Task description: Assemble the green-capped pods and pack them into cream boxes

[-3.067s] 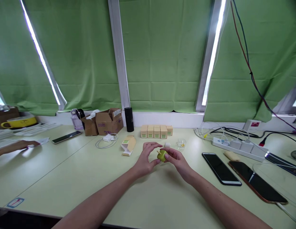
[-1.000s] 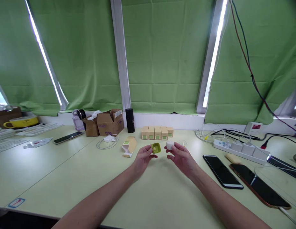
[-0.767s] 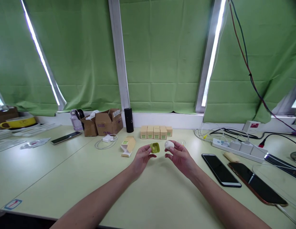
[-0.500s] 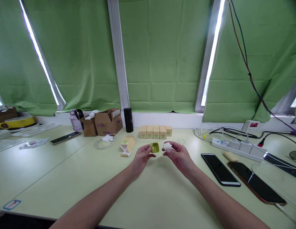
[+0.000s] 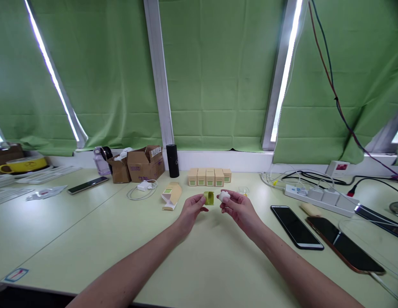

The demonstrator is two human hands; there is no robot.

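Near the middle of the table, my left hand pinches a small olive-green case, its hollow side turned toward the right. Facing it across a narrow gap, my right hand grips a small white piece between thumb and fingers. The case and the white piece do not touch. An opened cardboard package lies left of my left hand. Several small tan boxes stand in a row beyond both hands.
Two phones and a white power strip with cables lie to the right. A black cylinder, brown cartons and a white charger are at the back left. Another phone lies farther left.
The green case has turned slightly in my left hand. The white piece has tilted and shifted a little left and up in my right hand.
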